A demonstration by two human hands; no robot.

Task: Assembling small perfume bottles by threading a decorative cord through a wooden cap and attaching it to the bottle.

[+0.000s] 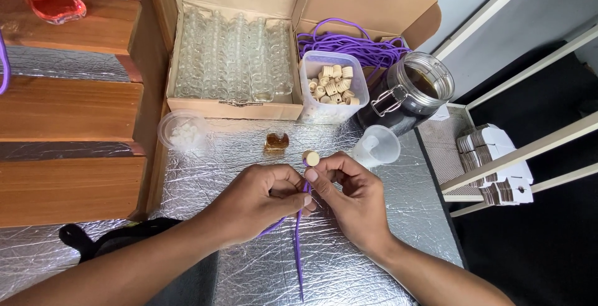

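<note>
Both hands meet low over the foil-covered table (374,262): right hand (352,197) pinches a small wooden cap (311,157) upright at its fingertips, left hand (258,200) closed on the purple cord (298,243), apparently feeding it into the cap. Supplies sit within reach behind: tub of caps (333,85), box of glass vials (233,63), small filled bottle (276,142).

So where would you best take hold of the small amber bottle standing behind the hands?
Probably by the body of the amber bottle, pinched from above across its sides. It stands upright and alone on the foil mat, clear of the left hand and right hand, with free space either side; its neck looks too small to tell.
</note>
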